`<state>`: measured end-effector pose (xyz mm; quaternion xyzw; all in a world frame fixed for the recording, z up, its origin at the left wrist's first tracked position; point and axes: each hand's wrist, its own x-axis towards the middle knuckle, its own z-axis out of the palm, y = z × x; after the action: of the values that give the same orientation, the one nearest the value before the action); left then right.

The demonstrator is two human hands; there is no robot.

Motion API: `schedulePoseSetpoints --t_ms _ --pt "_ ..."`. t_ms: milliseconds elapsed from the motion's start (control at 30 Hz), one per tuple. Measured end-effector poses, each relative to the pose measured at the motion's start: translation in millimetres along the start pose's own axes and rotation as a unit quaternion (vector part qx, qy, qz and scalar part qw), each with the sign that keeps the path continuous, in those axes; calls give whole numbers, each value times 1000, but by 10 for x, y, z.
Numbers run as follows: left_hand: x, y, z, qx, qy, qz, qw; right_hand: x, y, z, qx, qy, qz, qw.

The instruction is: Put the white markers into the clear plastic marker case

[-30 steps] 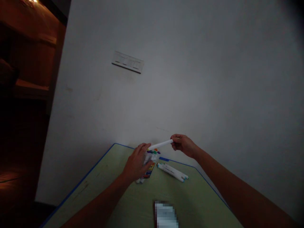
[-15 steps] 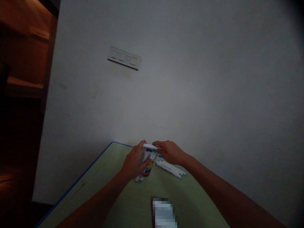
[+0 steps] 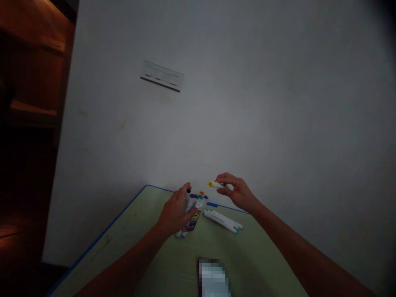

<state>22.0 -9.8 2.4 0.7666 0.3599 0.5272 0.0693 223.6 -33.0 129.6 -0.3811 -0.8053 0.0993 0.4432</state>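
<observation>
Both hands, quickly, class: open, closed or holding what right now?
Left hand: closed, holding the marker pack.
Right hand: closed, holding a yellow-ended white marker.

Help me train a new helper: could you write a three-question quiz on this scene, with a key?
1. What colour is the end of the marker in the right hand?
a) red
b) yellow
c) blue
2. True or false: the loose markers on the table are standing upright.
3. What is the left hand holding?

Key:
1. b, yellow.
2. False; they are lying down.
3. The labelled pack of markers.
</observation>
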Motion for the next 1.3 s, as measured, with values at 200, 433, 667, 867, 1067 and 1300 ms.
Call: schedulePoseSetpoints --t_ms 200,433,667,867,1067,1300 --pt "-8 -16 4 8 -3 2 1000 192 -148 -8 188 143 93 967" --pt "4 17 -16 -6 0 1 1000 261 -168 371 261 111 174 943" --pt "6 6 -14 2 7 10 1000 295 -52 679 38 -34 228 972" --pt "15 17 -15 13 6 13 1000 346 -122 713 -241 -94 128 957" --pt "7 5 -14 8 11 15 1000 378 -195 705 -359 -129 121 916" --pt "18 16 -23 5 16 23 1000 410 -225 737 -359 -169 152 905"
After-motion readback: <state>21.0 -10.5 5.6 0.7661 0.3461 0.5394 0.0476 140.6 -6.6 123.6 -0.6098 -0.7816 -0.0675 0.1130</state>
